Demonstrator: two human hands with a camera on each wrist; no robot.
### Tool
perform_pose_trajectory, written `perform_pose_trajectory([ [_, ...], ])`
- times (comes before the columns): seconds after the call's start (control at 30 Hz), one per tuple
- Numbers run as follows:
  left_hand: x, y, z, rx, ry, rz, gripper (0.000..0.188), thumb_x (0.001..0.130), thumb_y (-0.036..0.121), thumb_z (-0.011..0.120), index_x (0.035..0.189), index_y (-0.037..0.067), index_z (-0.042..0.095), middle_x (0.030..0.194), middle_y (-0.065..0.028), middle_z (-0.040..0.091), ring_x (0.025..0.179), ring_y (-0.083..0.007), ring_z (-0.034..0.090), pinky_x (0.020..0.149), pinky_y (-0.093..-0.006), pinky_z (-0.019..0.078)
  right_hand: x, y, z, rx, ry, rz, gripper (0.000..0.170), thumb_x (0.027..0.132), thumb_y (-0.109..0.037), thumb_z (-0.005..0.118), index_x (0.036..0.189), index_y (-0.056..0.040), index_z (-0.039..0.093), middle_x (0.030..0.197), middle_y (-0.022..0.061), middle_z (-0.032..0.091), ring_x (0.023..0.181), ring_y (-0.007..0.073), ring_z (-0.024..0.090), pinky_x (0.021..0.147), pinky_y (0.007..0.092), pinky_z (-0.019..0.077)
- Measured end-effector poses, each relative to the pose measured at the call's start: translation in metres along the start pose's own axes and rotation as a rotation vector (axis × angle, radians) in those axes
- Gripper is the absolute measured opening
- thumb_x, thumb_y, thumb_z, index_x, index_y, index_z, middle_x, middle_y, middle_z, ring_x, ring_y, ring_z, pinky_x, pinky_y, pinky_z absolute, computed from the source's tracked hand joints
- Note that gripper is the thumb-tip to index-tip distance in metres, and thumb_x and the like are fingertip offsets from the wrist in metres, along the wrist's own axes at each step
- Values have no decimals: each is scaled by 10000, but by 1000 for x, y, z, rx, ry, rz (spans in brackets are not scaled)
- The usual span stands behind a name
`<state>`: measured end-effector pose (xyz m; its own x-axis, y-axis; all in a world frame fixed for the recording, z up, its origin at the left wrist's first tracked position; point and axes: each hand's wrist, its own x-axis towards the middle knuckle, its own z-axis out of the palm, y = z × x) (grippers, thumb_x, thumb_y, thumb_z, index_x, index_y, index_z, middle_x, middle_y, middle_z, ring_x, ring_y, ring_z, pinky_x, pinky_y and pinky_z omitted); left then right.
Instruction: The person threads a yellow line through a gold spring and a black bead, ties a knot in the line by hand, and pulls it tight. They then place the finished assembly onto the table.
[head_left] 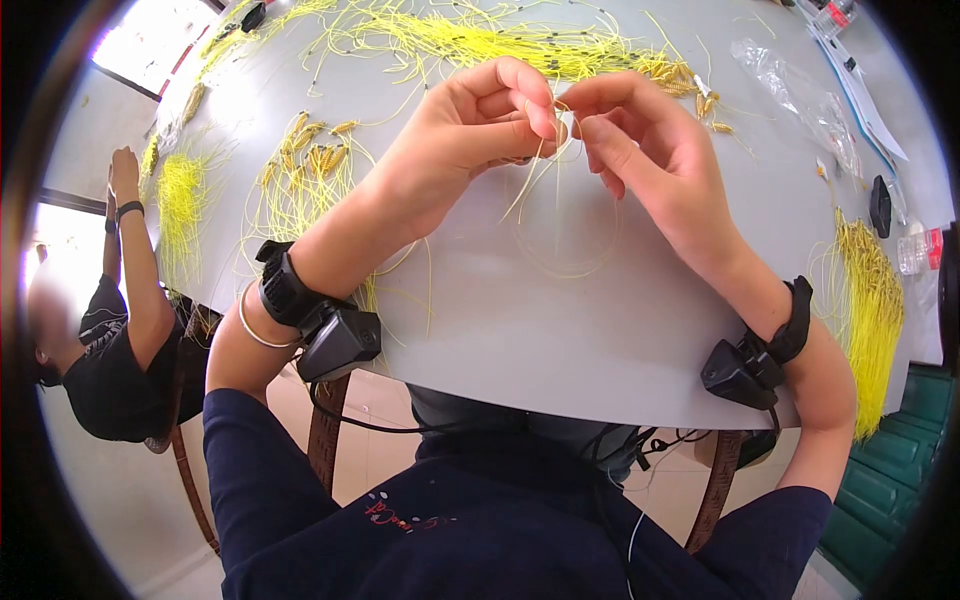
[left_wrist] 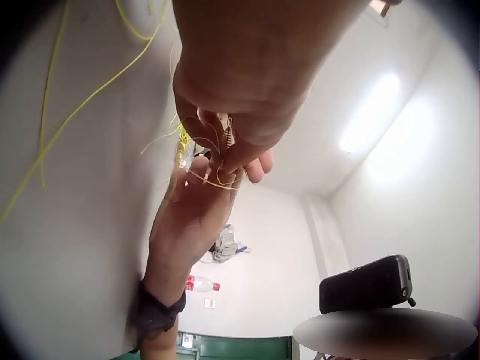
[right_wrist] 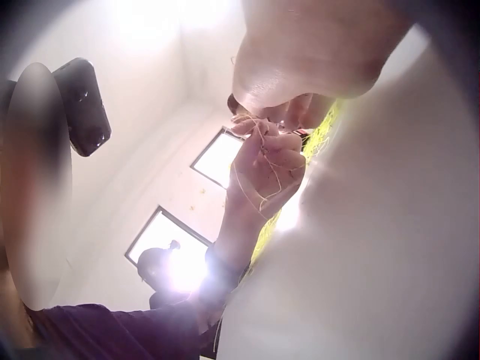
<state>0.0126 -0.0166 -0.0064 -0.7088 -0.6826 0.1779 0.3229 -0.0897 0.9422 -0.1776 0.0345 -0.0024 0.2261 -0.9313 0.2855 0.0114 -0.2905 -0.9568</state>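
Note:
My left hand (head_left: 445, 145) and right hand (head_left: 665, 165) meet over the table in the head view, fingertips nearly together. Both pinch a thin pale-yellow line (head_left: 530, 190), whose loose ends hang below the fingers and a wide loop curves under the hands. Beside the left fingers in the left wrist view shows a small gold wire coil (left_wrist: 229, 135), partly hidden by the hand. The right wrist view has strands of the line (right_wrist: 274, 169) crossing in front of the left hand's fingers.
Yellow lines with gold coils (head_left: 325, 158) lie left of my hands. A long bundle of yellow lines (head_left: 480, 42) spreads across the back, and another bundle (head_left: 870, 310) hangs over the right edge. Clear plastic bags (head_left: 800, 100) lie back right. Another person (head_left: 120, 340) sits at left.

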Motion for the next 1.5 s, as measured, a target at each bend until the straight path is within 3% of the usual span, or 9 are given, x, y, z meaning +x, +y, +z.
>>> perform_pose_trajectory([
  [0.23, -1, -1, 1, -60, -15, -103, 179, 841, 47, 591, 1004, 110, 549, 864, 54, 584, 787, -24, 514, 701, -173, 395, 3, 8, -5, -4, -91, -6, 150, 821, -126, 655, 932, -39, 604, 843, -7, 584, 656, 49, 485, 575, 189, 391],
  [0.33, -2, 5, 10, -61, 42, -226, 93, 879, 82, 552, 906, 155, 501, 819, 68, 510, 743, -38, 447, 667, -210, 340, 2, 7, -10, 93, -140, 88, 143, 833, -165, 652, 910, -54, 604, 818, -15, 581, 634, 45, 473, 561, 188, 375],
  [0.47, -1, 3, 7, -72, 36, -214, 124, 875, 73, 558, 935, 161, 496, 811, 85, 496, 759, -30, 455, 672, -205, 356, 1, 7, -8, 316, -96, 201, 134, 871, -204, 599, 911, -77, 577, 857, -10, 574, 687, 47, 482, 575, 194, 375],
  [0.6, 0, -2, 2, -154, 56, -121, 259, 843, 124, 631, 1082, 141, 534, 911, 72, 590, 811, -20, 511, 711, -195, 397, 3, -1, -4, 563, 11, 311, 109, 903, -195, 531, 923, -89, 544, 870, -8, 549, 733, 66, 486, 598, 205, 380],
  [0.8, 0, -4, -2, -182, 57, -95, 293, 833, 109, 637, 1108, 138, 537, 936, 74, 595, 863, -24, 536, 719, -193, 403, 7, 11, -19, 812, -80, 270, 101, 911, -168, 485, 851, -89, 506, 817, 2, 537, 690, 82, 479, 591, 235, 384],
  [0.97, 1, 0, 9, -92, 213, -81, 334, 829, 120, 644, 1142, 106, 531, 1004, 57, 608, 885, -21, 537, 704, -185, 398, 6, 11, -21, 675, 90, 156, 66, 909, -145, 481, 880, -86, 479, 781, 24, 538, 651, 97, 476, 579, 254, 393],
  [1.03, 1, 4, 13, 147, 320, -158, 357, 862, 95, 596, 1200, 72, 483, 1055, 26, 597, 804, -9, 501, 681, -175, 398, 5, 9, -20, 618, 164, 116, 55, 910, -137, 478, 907, -83, 469, 777, 35, 542, 645, 103, 482, 582, 260, 403],
  [1.23, -1, 7, 14, 504, 187, -87, 330, 807, 107, 657, 1114, 48, 551, 1015, -32, 632, 720, -15, 514, 669, -169, 411, 3, 4, -13, 397, 121, -131, 70, 928, -113, 444, 974, -63, 428, 858, 96, 588, 756, 160, 583, 711, 302, 488],
  [1.5, -3, 9, 20, 461, 149, -117, 331, 793, 130, 673, 1096, 53, 563, 996, -43, 636, 660, -28, 521, 613, -172, 414, 8, 10, -9, 137, 36, -297, 59, 926, -98, 449, 945, -42, 454, 886, 93, 591, 865, 183, 598, 813, 304, 457],
])
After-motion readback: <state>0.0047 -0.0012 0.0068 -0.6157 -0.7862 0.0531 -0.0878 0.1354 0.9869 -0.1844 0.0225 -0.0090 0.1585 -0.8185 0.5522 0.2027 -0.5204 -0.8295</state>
